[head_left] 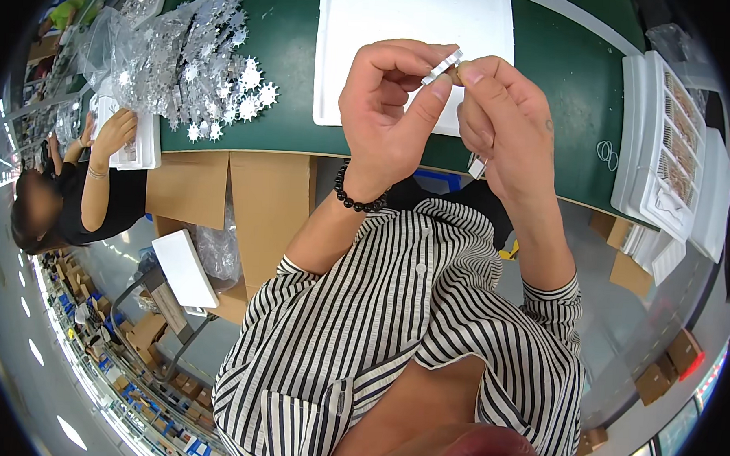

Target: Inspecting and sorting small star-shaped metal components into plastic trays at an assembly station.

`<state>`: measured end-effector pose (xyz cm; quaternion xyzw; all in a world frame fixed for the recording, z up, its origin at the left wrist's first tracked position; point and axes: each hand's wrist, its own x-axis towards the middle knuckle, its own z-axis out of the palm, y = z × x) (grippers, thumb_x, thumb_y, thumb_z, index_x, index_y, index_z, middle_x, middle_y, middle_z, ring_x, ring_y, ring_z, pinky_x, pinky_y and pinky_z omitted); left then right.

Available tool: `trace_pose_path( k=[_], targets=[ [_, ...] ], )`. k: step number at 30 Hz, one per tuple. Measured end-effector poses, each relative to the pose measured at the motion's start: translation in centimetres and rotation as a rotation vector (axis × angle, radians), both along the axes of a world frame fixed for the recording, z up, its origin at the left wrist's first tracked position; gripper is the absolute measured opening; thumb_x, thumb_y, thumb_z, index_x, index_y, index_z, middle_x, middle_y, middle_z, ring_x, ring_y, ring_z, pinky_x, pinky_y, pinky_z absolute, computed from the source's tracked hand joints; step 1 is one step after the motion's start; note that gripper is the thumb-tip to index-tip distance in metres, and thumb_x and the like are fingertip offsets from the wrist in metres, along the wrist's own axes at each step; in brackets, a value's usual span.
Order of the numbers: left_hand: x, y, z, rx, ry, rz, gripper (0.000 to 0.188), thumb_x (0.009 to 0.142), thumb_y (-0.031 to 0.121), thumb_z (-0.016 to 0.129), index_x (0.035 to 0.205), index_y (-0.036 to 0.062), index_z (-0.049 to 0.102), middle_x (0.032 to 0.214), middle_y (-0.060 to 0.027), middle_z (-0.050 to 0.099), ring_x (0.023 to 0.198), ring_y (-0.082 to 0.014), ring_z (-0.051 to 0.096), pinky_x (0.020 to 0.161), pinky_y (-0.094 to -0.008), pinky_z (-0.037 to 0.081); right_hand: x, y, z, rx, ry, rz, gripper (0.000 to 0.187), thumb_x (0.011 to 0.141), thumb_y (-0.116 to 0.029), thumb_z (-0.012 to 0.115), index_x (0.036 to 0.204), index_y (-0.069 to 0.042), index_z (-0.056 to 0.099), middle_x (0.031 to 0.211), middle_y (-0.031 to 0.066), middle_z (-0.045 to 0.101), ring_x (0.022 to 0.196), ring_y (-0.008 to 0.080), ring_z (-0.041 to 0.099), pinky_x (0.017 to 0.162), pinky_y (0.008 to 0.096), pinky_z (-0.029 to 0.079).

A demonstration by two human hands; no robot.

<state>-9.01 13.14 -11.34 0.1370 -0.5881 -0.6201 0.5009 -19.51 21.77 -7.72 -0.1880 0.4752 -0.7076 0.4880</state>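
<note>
My left hand (389, 95) pinches a small flat silver-white metal piece (442, 67) between thumb and fingers. At that piece's right end my right hand (508, 112) is closed, its thumb and index finger gripping something tiny and brownish, too small to name. A second small whitish piece (477, 165) shows below the curled lower fingers of my right hand; I cannot tell how it is held. Both hands are raised over the near part of a white tray (415, 18) on the green table.
Silver star-shaped metal pieces (209, 66) and clear plastic bags cover the table's left. White compartment trays (658, 143) with small copper-coloured parts stand right, near a thin white loop (607, 155). Cardboard boxes (264, 215) sit below the edge. A co-worker (98, 184) works at left.
</note>
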Motion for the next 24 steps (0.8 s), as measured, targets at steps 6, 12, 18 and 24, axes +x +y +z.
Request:
trace_pose_path(
  k=[6, 12, 18, 24],
  targets=[
    [0.3, -0.6, -0.6, -0.022, 0.020, -0.061, 0.031, 0.083, -0.010, 0.069, 0.110, 0.0019, 0.057, 0.112, -0.0109, 0.067, 0.091, -0.0136, 0.063, 0.082, -0.0232, 0.052, 0.3, -0.1, -0.2, 0.012, 0.106, -0.047, 0.015, 0.103, -0.013, 0.055, 0.099, -0.001, 0.063, 0.055, -0.0052, 0.040, 0.046, 0.0028, 0.026, 0.042, 0.0187, 0.020],
    [1.1, -0.8, -0.8, 0.001, -0.060, -0.052, 0.036, 0.083, -0.011, 0.068, 0.117, -0.0001, 0.057, 0.111, -0.0100, 0.065, 0.093, -0.0140, 0.063, 0.083, -0.0241, 0.052, -0.1, 0.2, 0.2, 0.022, -0.032, 0.036, 0.017, 0.104, -0.014, 0.053, 0.100, -0.001, 0.063, 0.053, -0.0039, 0.040, 0.044, 0.0033, 0.026, 0.041, 0.0195, 0.020],
    [1.3, -0.6, -0.9, 0.015, -0.089, -0.094, 0.036, 0.084, -0.011, 0.067, 0.117, -0.0013, 0.058, 0.111, -0.0104, 0.065, 0.093, -0.0144, 0.064, 0.081, -0.0235, 0.053, 0.0, 0.3, 0.3, 0.026, -0.174, 0.086, 0.017, 0.104, -0.015, 0.053, 0.101, -0.001, 0.062, 0.053, -0.0021, 0.042, 0.044, 0.0039, 0.027, 0.040, 0.0196, 0.020],
    [1.0, -0.1, -0.5, 0.093, -0.072, -0.044, 0.029, 0.085, -0.011, 0.067, 0.111, -0.0013, 0.058, 0.112, -0.0117, 0.068, 0.091, -0.0153, 0.065, 0.080, -0.0226, 0.054, 1.0, 0.0, 0.2, 0.110, -0.062, 0.019, 0.017, 0.104, -0.016, 0.053, 0.102, -0.002, 0.063, 0.055, -0.0007, 0.046, 0.044, 0.0043, 0.028, 0.040, 0.0187, 0.022]
  ],
)
